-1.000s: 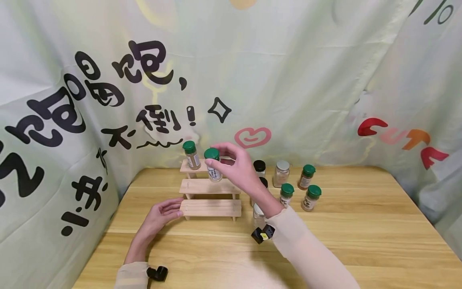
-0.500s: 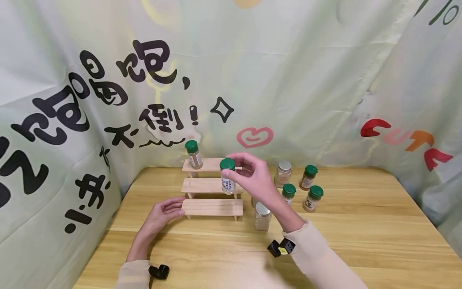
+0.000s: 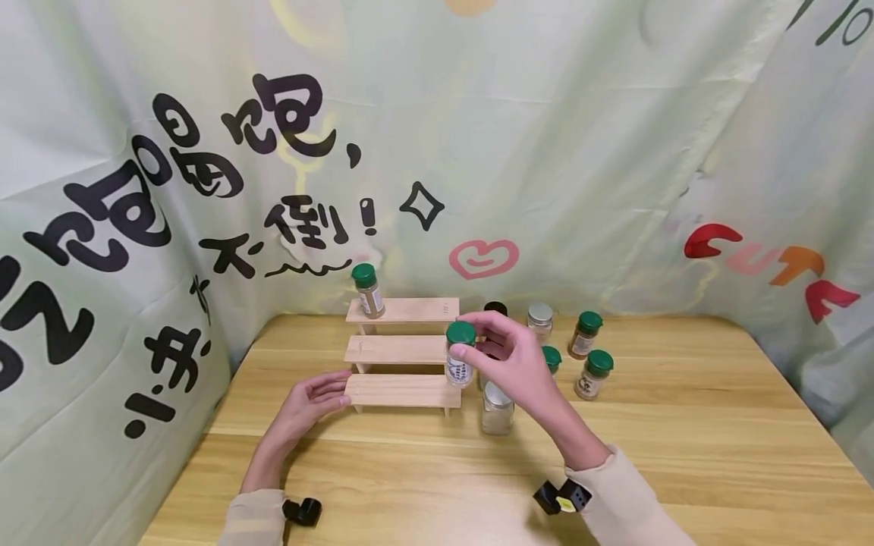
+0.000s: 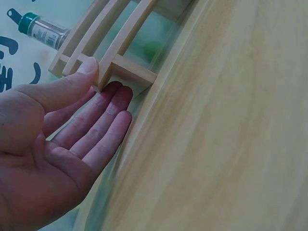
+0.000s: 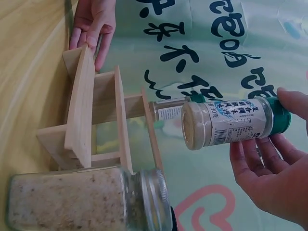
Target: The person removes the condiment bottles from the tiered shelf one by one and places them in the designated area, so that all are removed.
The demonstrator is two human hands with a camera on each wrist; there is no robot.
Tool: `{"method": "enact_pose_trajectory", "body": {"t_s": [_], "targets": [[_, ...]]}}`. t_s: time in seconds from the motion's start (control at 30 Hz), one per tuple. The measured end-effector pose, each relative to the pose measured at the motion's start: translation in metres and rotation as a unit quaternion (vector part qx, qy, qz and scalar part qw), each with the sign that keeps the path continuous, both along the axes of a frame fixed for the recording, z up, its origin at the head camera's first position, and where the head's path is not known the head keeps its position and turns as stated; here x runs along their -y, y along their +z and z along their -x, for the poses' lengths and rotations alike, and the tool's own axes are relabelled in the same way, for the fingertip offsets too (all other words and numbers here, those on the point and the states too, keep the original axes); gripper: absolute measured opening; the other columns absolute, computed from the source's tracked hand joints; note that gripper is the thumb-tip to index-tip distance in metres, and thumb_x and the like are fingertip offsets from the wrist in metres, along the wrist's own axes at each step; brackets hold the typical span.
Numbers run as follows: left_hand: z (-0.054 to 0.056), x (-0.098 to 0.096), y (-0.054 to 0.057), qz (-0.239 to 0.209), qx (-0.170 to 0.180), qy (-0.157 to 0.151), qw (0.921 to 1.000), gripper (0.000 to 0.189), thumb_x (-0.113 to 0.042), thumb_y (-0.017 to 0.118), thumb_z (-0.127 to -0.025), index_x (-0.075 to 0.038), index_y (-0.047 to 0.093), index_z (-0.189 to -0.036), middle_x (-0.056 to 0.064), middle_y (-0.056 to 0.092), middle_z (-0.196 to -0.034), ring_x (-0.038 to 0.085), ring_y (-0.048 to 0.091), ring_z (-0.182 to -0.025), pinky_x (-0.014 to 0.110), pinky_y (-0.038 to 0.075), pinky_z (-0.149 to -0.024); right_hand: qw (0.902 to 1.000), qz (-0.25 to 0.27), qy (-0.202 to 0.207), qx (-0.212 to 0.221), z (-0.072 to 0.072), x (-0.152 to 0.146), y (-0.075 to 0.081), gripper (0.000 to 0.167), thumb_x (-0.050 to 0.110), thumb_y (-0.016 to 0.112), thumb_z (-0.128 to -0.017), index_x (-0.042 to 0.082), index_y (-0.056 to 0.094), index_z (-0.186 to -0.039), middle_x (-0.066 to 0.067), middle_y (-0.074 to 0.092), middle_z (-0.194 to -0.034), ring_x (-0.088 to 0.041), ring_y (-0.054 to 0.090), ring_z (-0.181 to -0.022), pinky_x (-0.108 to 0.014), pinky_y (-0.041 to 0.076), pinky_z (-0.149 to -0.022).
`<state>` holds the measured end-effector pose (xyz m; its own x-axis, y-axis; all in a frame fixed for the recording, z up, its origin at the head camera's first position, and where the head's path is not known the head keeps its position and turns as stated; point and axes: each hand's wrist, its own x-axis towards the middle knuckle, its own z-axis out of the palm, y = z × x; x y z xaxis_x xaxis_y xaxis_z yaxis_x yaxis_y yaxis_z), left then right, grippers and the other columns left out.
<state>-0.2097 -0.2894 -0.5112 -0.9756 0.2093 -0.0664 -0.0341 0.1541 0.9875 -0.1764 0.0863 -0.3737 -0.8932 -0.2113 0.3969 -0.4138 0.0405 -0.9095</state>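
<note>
My right hand (image 3: 515, 356) holds a clear spice jar (image 3: 459, 364) by its green lid, between thumb and fingers. The jar is upright, in front of the right end of the wooden three-step rack (image 3: 403, 388) in the head view. Pale powder and a printed label show on this spice jar (image 5: 226, 122) in the right wrist view. At the rack's left end, my left hand (image 3: 317, 402) holds the lowest step. In the left wrist view its thumb (image 4: 72, 86) is on the step's end, its fingers beneath. Another green-lidded jar (image 3: 369, 294) stands on the top step's left end.
Right of the rack, a silver-lidded jar (image 3: 498, 413) stands close to its lowest step. Behind my right hand are a black-lidded jar (image 3: 495, 308) and another silver-lidded jar (image 3: 540, 322), partly hidden. Several green-lidded jars, including one (image 3: 592, 375) at the right, stand on the wooden table (image 3: 683, 455).
My right hand has carried the spice jar right and lower, from over the rack's middle to its right end. The left hand keeps its place at the rack.
</note>
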Motion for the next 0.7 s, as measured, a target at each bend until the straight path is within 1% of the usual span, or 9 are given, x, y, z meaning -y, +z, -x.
{"method": "enact_pose_trajectory", "body": {"t_s": [0.1, 0.2, 0.3, 0.47, 0.57, 0.7], "targets": [[0.001, 0.001, -0.001, -0.002, -0.001, -0.002, 1.0000, 0.059, -0.006, 0.079, -0.090, 0.007, 0.054, -0.142, 0.028, 0.061, -0.135, 0.025, 0.066, -0.118, 0.027, 0.056, -0.095, 1.0000, 0.003, -0.005, -0.001, -0.005, -0.005, -0.003, 0.033, 0.007, 0.079, -0.091, 0.010, 0.070, -0.123, -0.013, 0.067, -0.104, -0.027, 0.067, -0.095, -0.031, 0.060, -0.087], [0.001, 0.001, -0.001, -0.002, -0.003, -0.002, 1.0000, 0.058, -0.006, 0.079, -0.090, 0.006, 0.055, -0.142, 0.028, 0.062, -0.134, 0.026, 0.066, -0.118, 0.027, 0.056, -0.095, 0.9999, 0.002, -0.014, 0.000, -0.010, -0.011, -0.006, 0.033, 0.005, 0.079, -0.090, 0.009, 0.071, -0.122, -0.012, 0.067, -0.107, -0.024, 0.066, -0.097, -0.029, 0.059, -0.089], [0.001, 0.001, -0.001, -0.001, -0.007, -0.002, 1.0000, 0.058, -0.006, 0.079, -0.091, 0.007, 0.055, -0.141, 0.028, 0.062, -0.133, 0.027, 0.067, -0.117, 0.027, 0.057, -0.094, 0.9998, 0.003, -0.018, 0.001, -0.013, -0.017, -0.008, 0.035, 0.003, 0.079, -0.090, 0.007, 0.070, -0.123, -0.012, 0.067, -0.110, -0.023, 0.065, -0.099, -0.028, 0.059, -0.092], [0.001, 0.000, 0.001, 0.006, -0.007, -0.004, 0.9999, 0.058, -0.008, 0.079, -0.090, 0.005, 0.056, -0.141, 0.027, 0.063, -0.133, 0.029, 0.066, -0.118, 0.028, 0.057, -0.094, 0.9995, 0.002, -0.031, -0.004, -0.020, -0.031, -0.009, 0.036, -0.001, 0.077, -0.090, 0.003, 0.068, -0.125, -0.013, 0.066, -0.114, -0.022, 0.065, -0.101, -0.029, 0.058, -0.093], [0.001, -0.001, 0.002, 0.013, -0.005, -0.003, 0.9999, 0.058, -0.009, 0.080, -0.091, 0.004, 0.056, -0.142, 0.026, 0.063, -0.132, 0.026, 0.067, -0.116, 0.027, 0.056, -0.094, 0.9990, -0.008, -0.044, -0.005, -0.024, -0.039, -0.010, 0.036, -0.001, 0.077, -0.091, 0.002, 0.068, -0.125, -0.012, 0.066, -0.115, -0.021, 0.066, -0.103, -0.028, 0.059, -0.091], [0.000, 0.000, 0.002, 0.006, -0.005, -0.003, 1.0000, 0.058, -0.007, 0.079, -0.091, 0.004, 0.056, -0.142, 0.026, 0.064, -0.132, 0.022, 0.068, -0.113, 0.028, 0.057, -0.094, 0.9984, -0.015, -0.055, -0.001, -0.029, -0.049, -0.013, 0.037, -0.002, 0.077, -0.090, 0.001, 0.068, -0.126, -0.012, 0.067, -0.116, -0.021, 0.067, -0.102, -0.027, 0.059, -0.089]]}}
